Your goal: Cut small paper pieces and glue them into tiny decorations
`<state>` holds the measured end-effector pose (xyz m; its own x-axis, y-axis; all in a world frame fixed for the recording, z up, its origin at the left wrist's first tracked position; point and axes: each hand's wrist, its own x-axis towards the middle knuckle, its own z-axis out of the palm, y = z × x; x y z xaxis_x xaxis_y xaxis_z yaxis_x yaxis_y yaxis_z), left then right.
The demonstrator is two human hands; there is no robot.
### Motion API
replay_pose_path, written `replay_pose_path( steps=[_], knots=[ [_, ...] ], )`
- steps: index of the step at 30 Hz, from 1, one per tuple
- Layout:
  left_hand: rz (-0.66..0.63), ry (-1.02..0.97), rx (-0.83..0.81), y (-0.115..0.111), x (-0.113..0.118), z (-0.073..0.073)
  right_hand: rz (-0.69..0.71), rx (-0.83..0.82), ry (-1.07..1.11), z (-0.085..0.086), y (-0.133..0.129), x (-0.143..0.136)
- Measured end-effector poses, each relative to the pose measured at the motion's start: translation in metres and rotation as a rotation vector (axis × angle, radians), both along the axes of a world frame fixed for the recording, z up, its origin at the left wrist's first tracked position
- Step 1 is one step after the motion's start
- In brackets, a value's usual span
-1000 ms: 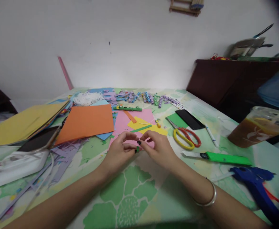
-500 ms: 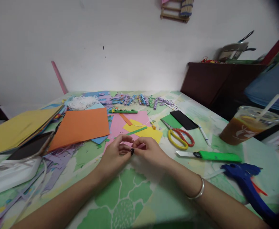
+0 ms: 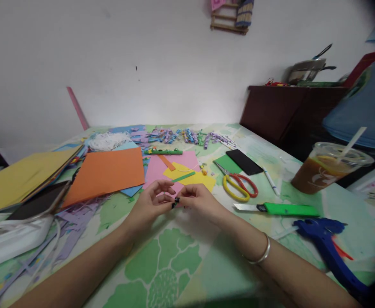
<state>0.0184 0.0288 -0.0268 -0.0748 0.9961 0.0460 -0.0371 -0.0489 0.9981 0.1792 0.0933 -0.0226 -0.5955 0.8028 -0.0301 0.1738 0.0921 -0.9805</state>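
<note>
My left hand (image 3: 150,204) and my right hand (image 3: 200,202) meet over the front middle of the table, fingertips pinched close together. Whatever sits between them is too small and hidden to make out. Just beyond the fingers lie yellow paper (image 3: 203,181), a narrow green paper strip (image 3: 183,176) and pink paper (image 3: 189,159). An orange strip (image 3: 166,162) rests on the pink sheet. To the right of my right hand are scissors (image 3: 239,185) with yellow and red handles and a green utility knife (image 3: 287,209), its blade out.
Orange paper (image 3: 105,175), a yellow stack (image 3: 30,171) and a phone (image 3: 41,199) lie left. Curled paper pieces (image 3: 190,136) line the back. Rightward are a black phone (image 3: 243,161), a white pen (image 3: 271,182), a blue glue gun (image 3: 325,239) and a drink cup (image 3: 319,175).
The fingertips have shifted slightly against each other, and the left thumb now shows a dark nail. The camera view has moved a little; the table things lie as before.
</note>
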Motion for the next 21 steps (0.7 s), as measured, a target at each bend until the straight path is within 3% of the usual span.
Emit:
replay_pose_path(
  steps=[7,17,21],
  knots=[
    [-0.036,0.036,0.014,0.003,-0.003,-0.004,0.020,-0.007,-0.016,-0.003,0.002,0.000],
    [0.118,0.313,0.033,0.012,-0.008,-0.002,-0.163,0.343,-0.214,0.001,0.015,0.007],
    [0.117,0.419,0.079,0.020,-0.011,-0.006,-0.063,0.383,-0.247,0.004,0.015,0.011]
  ],
)
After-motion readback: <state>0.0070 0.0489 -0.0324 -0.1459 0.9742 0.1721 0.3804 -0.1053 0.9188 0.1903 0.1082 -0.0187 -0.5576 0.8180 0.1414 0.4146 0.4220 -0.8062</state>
